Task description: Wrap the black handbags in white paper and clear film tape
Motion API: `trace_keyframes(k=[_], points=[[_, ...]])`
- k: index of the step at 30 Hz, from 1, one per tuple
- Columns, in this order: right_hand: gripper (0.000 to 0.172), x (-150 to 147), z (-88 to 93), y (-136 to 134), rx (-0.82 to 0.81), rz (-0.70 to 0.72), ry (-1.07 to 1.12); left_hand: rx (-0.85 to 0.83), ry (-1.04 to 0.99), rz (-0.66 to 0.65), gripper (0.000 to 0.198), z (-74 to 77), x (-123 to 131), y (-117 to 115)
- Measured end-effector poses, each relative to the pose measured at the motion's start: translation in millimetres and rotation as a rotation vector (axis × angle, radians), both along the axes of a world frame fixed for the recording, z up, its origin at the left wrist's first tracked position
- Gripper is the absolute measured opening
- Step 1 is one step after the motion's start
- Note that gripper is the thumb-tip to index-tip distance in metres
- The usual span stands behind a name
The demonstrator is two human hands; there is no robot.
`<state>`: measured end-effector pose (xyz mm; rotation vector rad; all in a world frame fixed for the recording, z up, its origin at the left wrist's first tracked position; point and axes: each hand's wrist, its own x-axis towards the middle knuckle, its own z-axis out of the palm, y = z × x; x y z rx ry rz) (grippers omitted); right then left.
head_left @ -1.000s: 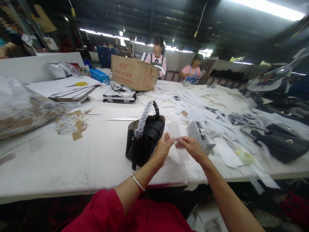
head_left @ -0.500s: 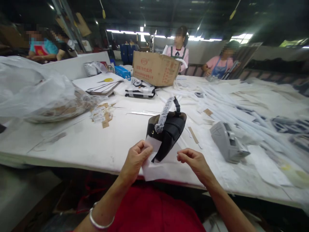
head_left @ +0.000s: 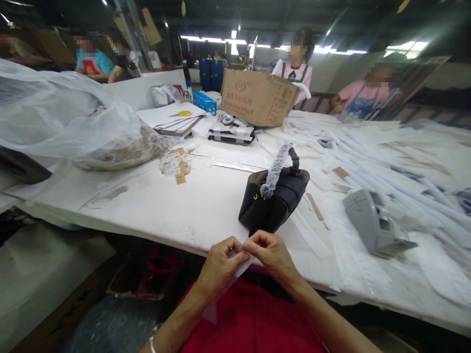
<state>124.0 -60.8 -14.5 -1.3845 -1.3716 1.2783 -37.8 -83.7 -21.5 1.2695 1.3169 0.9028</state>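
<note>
My left hand (head_left: 222, 262) and my right hand (head_left: 270, 255) meet at the table's front edge, fingertips pinched together on a thin translucent white strip (head_left: 225, 289) that hangs down over my red clothing. Just behind my hands a small black handbag (head_left: 274, 201) stands on the white table (head_left: 165, 206), its handle wrapped in clear bubble film (head_left: 274, 171). A grey tape dispenser (head_left: 373, 225) sits to the right of the bag.
A large clear plastic bag of brown tags (head_left: 73, 127) lies at the left. A cardboard box (head_left: 257, 95), a blue box (head_left: 205, 102), paper stacks and many white strips (head_left: 386, 162) cover the far table. Other people sit behind it.
The view swung left. My hands drew back from beside the bag to the table edge and came together, both now pinching the strip; half a second ago they were apart.
</note>
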Motion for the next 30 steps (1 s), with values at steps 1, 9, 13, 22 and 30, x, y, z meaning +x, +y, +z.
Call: trace_keyframes(k=[1,9,13,22,30], points=[[0.032,4,-3.8,-1,-0.01,-0.003,-0.003,-0.016,-0.009,0.003,0.021,-2.9,-2,0],[0.025,25,-29.6,8,0.064,-0.081,-0.369,-0.044,-0.134,0.087,0.035,-15.6,-21,10],[0.033,7,-32.8,12,-0.082,-0.093,-0.201,-0.066,-0.191,0.116,0.042,-17.2,-29,9],[0.036,-10,21.6,3,-0.175,-0.032,0.42,0.213,-0.001,0.169,0.027,-20.7,-55,0],[0.029,-4,20.6,9,-0.067,-0.021,0.331,0.29,0.058,0.068,0.019,-23.5,-52,2]])
